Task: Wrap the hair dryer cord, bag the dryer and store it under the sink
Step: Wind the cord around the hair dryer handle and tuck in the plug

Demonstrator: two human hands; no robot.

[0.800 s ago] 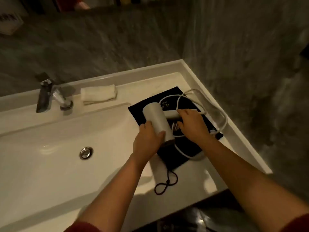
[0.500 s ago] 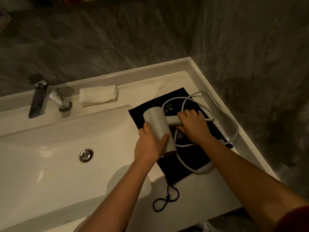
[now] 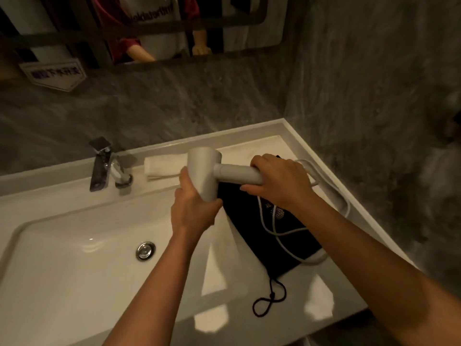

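Note:
The white hair dryer (image 3: pixel 207 171) is held up above the counter. My left hand (image 3: pixel 193 208) grips the lower end of its barrel. My right hand (image 3: pixel 279 181) is closed around the end of its handle. Its white cord (image 3: pixel 277 231) hangs from the handle and lies in loose loops over the black drawstring bag (image 3: pixel 264 236), which lies flat on the counter to the right of the basin. The bag's black drawstring (image 3: pixel 269 300) curls toward the front edge.
The white sink (image 3: pixel 62 258) with its drain (image 3: pixel 145 250) fills the left. A chrome faucet (image 3: pixel 104 166) and a folded white towel (image 3: pixel 162 167) sit at the back. Grey stone walls close in behind and to the right. A mirror hangs above.
Both hands have lifted the dryer off the bag and raised it toward the back of the counter. The cord now trails down from the handle onto the bag.

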